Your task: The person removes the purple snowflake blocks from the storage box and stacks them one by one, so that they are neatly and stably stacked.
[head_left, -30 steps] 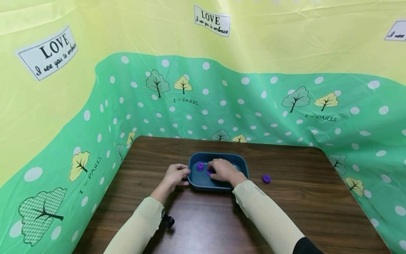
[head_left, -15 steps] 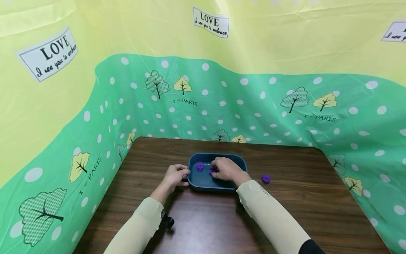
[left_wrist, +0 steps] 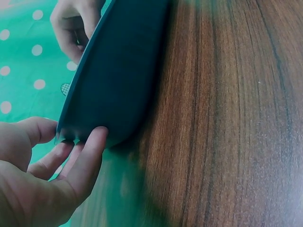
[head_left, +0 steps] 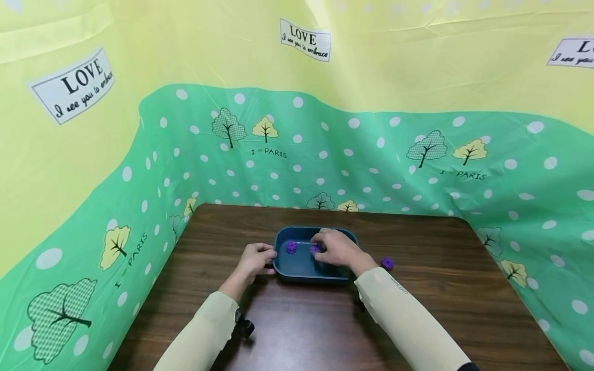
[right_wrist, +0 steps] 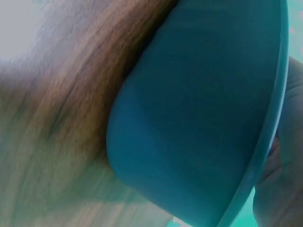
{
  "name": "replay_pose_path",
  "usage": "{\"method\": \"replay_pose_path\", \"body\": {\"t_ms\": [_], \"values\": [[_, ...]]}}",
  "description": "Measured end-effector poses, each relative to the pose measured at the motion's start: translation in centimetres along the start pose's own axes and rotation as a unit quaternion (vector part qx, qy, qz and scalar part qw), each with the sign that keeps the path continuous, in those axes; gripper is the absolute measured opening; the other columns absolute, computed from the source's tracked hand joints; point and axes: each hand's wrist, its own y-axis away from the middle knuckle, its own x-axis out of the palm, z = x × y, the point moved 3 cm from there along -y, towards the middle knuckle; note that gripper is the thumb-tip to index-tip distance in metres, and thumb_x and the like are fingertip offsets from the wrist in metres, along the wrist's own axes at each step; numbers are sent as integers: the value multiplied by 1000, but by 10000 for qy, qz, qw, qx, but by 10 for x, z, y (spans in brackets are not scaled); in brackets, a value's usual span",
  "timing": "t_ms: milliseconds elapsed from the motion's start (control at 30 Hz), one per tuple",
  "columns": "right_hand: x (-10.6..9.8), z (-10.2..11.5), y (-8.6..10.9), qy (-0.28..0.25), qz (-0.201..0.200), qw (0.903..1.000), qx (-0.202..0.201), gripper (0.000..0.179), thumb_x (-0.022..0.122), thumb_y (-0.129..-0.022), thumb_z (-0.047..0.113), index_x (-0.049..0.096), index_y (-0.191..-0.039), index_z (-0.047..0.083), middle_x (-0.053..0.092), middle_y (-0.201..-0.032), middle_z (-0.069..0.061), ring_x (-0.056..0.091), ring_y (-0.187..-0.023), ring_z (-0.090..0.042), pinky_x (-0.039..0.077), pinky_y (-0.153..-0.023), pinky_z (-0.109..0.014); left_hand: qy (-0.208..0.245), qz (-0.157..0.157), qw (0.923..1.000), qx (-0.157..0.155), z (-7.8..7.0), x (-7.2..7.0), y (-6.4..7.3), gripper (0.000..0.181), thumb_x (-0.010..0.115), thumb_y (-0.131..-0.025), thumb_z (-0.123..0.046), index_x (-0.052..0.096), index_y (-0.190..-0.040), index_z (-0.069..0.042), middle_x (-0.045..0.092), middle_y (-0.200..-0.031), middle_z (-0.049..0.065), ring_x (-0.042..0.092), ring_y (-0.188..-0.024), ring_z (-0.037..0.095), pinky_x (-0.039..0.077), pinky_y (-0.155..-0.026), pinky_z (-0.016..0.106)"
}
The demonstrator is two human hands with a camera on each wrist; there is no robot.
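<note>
A dark blue rectangular tray [head_left: 297,269] with rounded corners rests on the table. My left hand [head_left: 254,260] grips its left end; in the left wrist view the thumb is at the rim and the fingers [left_wrist: 90,158] lie against the outer wall. Inside the tray, my right hand [head_left: 337,247] pinches a small purple flower-shaped piece [head_left: 314,249], partly covered by the fingers. Left of it, a second purple flower-shaped piece [head_left: 291,247] lies on the tray floor. The tray's wall [right_wrist: 199,113] hides most of the right hand in the right wrist view.
Right of the tray, a third purple flower-shaped piece [head_left: 387,263] lies on the brown wood-grain table [head_left: 431,288]. Behind and beside the table hangs a green and yellow printed curtain [head_left: 297,139]. A black wrist camera [head_left: 244,328] hangs under the left forearm.
My right hand has shifted slightly to the right inside the tray, and the purple piece at its fingers has moved along with it. My left hand stays at the tray's left end.
</note>
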Motion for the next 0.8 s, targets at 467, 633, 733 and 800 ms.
{"method": "replay_pose_path", "body": {"t_ms": [467,633,733,800], "values": [[-16,-8,19,-81,-442,9987,-221,28,81,-88,29,77,-113,17,67,-103,6,62,-85,-8,61,-78,-30,11,0,10000,6,1,0,0,34,66,-96,-5,62,-127,9,66,-107,20,70,-92,27,68,-72,42],[-23,-12,26,-83,-505,9985,-192,26,82,-88,27,77,-112,17,69,-105,4,64,-88,-10,62,-81,-30,24,4,10000,32,1,0,1,34,65,-96,-4,62,-127,11,66,-108,21,70,-89,25,67,-72,44],[-26,-14,30,-126,-587,9979,-250,25,82,-88,26,77,-111,16,69,-104,4,64,-89,-12,62,-81,-31,23,24,10000,10,1,0,1,35,65,-96,-4,61,-127,10,66,-107,20,69,-89,24,67,-73,43],[-29,-15,34,-172,-642,9973,-305,25,82,-88,25,76,-111,15,70,-104,3,64,-89,-13,62,-80,-31,22,44,10000,-3,1,0,0,34,66,-96,-4,62,-127,10,66,-106,19,69,-89,24,67,-72,42]]}}
